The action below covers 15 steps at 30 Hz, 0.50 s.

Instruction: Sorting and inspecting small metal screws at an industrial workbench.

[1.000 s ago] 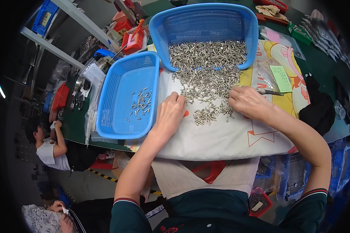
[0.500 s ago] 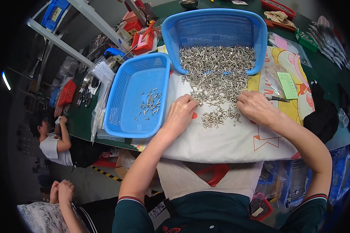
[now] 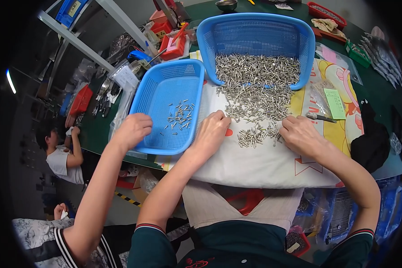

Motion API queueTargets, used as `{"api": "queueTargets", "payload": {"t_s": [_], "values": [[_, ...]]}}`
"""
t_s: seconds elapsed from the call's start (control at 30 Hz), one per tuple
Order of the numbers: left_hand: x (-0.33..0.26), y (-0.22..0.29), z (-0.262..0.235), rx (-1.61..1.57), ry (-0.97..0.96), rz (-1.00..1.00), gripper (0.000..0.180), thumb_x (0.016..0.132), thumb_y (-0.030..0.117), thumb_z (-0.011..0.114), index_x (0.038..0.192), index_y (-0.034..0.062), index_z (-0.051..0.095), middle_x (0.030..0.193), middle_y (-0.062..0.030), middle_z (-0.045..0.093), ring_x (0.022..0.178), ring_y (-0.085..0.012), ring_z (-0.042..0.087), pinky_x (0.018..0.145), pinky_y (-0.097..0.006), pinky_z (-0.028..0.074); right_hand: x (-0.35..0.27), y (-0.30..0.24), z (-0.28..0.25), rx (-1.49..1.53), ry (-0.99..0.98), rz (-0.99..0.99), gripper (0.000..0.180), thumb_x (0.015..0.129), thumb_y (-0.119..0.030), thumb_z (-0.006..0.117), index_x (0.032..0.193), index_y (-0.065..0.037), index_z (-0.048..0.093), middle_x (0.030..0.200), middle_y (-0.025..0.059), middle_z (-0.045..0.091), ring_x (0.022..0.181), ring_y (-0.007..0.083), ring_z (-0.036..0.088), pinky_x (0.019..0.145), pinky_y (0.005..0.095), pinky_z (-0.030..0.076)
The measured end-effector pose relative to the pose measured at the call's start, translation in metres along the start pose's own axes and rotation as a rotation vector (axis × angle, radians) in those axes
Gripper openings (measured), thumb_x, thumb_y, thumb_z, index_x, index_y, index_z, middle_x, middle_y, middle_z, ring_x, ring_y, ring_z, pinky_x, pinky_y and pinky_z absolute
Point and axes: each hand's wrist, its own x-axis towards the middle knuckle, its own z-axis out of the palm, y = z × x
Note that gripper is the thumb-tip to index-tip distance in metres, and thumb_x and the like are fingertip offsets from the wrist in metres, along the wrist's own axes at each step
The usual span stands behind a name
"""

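A big blue plastic basket (image 3: 254,20) lies tipped with its mouth toward me. Small silvery metal pins (image 3: 257,71) fill its lower side and spill onto the white cloth (image 3: 236,172). A smaller heap of pins (image 3: 251,137) lies nearer to me. My left hand (image 3: 211,133), fingers curled together, rests at the spill's left edge, beside the smaller blue basket. My right hand (image 3: 303,135) is closed at the right edge of the pins, fingertips touching the near heap. What either hand's fingertips hold, if anything, is too small to make out.
Left of my hands stands a shallower blue basket (image 3: 140,96) holding scattered pins. A co-worker's hand (image 3: 133,129) hangs over its near left side. On the right lie a dark-handled tool (image 3: 320,117), a green label (image 3: 334,104) and black cloth (image 3: 370,145). Another person (image 3: 63,156) sits far left.
The co-worker's arm has come up from the lower left to the shallow basket. My left hand has shifted slightly; my right hand stays by the heap. The whole view has shifted a little.
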Motion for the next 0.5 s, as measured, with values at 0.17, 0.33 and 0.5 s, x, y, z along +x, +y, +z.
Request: {"api": "queueTargets", "payload": {"t_s": [0.17, 0.33, 0.5], "values": [[-0.0049, 0.0052, -0.0006, -0.063, 0.050, -0.132, 0.006, 0.074, 0.003, 0.062, 0.079, -0.0012, 0.062, 0.077, -0.0141, 0.057, 0.072, -0.0335, 0.057, 0.063, -0.041, 0.046, -0.0013, 0.0007, 0.0017, -0.031, -0.027, 0.012, 0.005, 0.065, -0.009, 0.057, 0.065, -0.004, 0.056, 0.070, 0.0081, 0.056, 0.075, 0.0226, 0.057, 0.062, 0.0343, 0.046], [-0.0055, 0.0092, 0.0049, 0.207, 0.011, -0.001, 0.012, 0.068, 0.005, 0.064, 0.074, 0.0004, 0.054, 0.075, -0.0128, 0.051, 0.071, -0.0290, 0.056, 0.061, -0.039, 0.047, 0.0008, -0.0027, 0.0002, -0.030, 0.000, 0.015, 0.004, 0.064, -0.008, 0.057, 0.065, -0.004, 0.056, 0.070, 0.0086, 0.056, 0.074, 0.0228, 0.057, 0.062, 0.0343, 0.046], [-0.0055, 0.0096, 0.0019, 0.227, -0.020, 0.038, 0.012, 0.069, 0.005, 0.062, 0.074, 0.0002, 0.051, 0.075, -0.0128, 0.050, 0.073, -0.0275, 0.055, 0.062, -0.038, 0.048, -0.0009, -0.0067, 0.0010, -0.079, -0.023, 0.009, 0.006, 0.064, -0.007, 0.056, 0.064, -0.004, 0.051, 0.069, 0.0090, 0.052, 0.072, 0.0246, 0.054, 0.061, 0.0353, 0.044]]}}
